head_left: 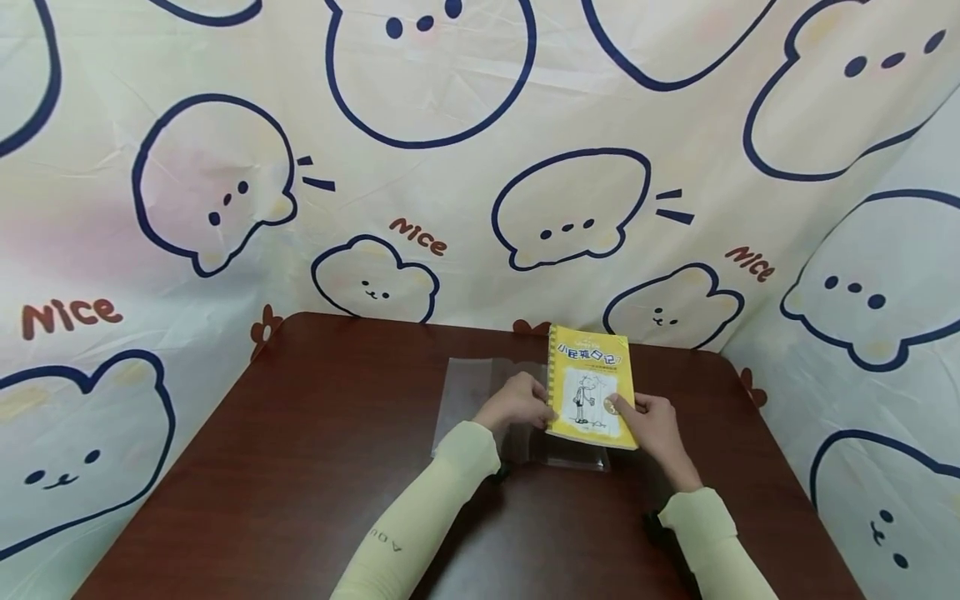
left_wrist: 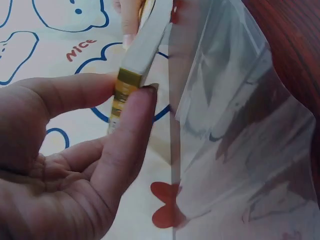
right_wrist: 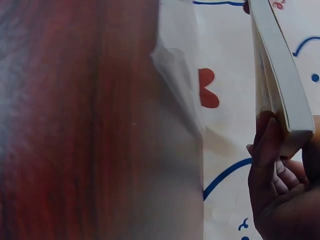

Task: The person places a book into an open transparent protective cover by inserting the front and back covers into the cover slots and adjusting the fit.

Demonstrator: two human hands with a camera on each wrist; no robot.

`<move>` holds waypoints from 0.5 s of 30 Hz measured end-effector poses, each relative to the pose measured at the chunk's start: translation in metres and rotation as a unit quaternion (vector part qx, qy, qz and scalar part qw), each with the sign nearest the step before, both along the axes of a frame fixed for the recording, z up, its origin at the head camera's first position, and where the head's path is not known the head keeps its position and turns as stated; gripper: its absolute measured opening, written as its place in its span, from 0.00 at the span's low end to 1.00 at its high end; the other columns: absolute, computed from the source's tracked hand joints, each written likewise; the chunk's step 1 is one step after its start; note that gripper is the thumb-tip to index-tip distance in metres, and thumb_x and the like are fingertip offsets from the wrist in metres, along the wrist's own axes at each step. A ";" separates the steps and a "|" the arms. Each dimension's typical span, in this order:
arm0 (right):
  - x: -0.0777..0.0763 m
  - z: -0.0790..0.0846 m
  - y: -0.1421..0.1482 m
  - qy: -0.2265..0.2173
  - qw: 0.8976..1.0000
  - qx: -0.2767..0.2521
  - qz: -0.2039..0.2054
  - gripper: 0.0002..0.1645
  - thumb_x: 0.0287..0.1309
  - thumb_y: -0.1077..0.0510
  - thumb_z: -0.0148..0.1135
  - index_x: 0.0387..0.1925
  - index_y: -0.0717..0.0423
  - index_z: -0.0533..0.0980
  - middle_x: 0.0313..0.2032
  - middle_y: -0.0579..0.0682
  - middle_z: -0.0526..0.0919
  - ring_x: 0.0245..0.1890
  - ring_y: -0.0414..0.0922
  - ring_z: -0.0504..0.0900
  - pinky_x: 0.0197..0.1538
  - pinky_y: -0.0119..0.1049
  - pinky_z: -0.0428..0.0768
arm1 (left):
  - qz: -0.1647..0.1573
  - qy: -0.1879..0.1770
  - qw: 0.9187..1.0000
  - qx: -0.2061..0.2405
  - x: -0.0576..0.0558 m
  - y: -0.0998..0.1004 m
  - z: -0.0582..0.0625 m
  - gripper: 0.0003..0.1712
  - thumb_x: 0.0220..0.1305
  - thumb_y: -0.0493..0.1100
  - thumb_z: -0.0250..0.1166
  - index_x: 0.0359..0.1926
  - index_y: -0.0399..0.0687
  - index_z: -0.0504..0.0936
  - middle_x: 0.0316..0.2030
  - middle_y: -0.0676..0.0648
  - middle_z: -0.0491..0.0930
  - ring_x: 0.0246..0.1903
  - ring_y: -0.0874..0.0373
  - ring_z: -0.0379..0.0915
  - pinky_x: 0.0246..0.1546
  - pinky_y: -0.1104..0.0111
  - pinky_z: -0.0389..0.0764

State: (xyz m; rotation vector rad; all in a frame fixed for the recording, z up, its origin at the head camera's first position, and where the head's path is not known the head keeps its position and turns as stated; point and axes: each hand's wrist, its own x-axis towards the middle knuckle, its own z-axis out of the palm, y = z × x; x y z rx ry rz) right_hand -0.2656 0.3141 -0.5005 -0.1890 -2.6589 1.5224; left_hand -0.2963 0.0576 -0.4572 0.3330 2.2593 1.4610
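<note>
A yellow book (head_left: 588, 387) with a cartoon figure and Chinese title on its cover is held up over the table. My left hand (head_left: 519, 402) pinches its spine side near the lower corner; the left wrist view shows thumb and fingers on either side of the spine (left_wrist: 125, 92). On the opposite edge my right hand (head_left: 654, 427) grips the book, thumb on the cover. In the right wrist view the page block (right_wrist: 282, 65) faces the camera. Beneath and to the left lies a clear plastic book cover (head_left: 468, 392), spread out and partly hidden by the book and left hand.
The dark red-brown wooden table (head_left: 322, 433) extends around the hands. Behind it hangs a cream cloth (head_left: 465, 183) printed with cartoon bears, which also covers the sides. In the left wrist view the plastic (left_wrist: 245, 135) looks creased and glossy.
</note>
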 end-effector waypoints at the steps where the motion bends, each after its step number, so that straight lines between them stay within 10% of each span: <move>1: 0.000 -0.002 -0.001 -0.001 1.000 0.005 0.003 0.37 0.56 0.33 0.61 0.49 0.62 0.79 0.30 0.56 0.87 0.23 0.47 0.85 0.23 0.37 0.80 | -0.002 0.008 1.000 -0.011 0.001 -0.002 0.000 0.10 0.54 0.35 0.71 0.38 0.35 0.84 0.29 0.45 0.84 0.25 0.56 0.82 0.37 0.57 0.85; 15: -0.004 -0.013 -0.027 -0.039 0.997 0.061 0.026 0.34 0.55 0.35 0.63 0.46 0.61 0.81 0.27 0.52 0.86 0.21 0.44 0.84 0.24 0.34 0.79 | -0.004 0.024 0.998 -0.065 0.013 -0.029 -0.012 0.05 0.53 0.37 0.73 0.27 0.39 0.86 0.22 0.47 0.84 0.24 0.52 0.84 0.31 0.59 0.85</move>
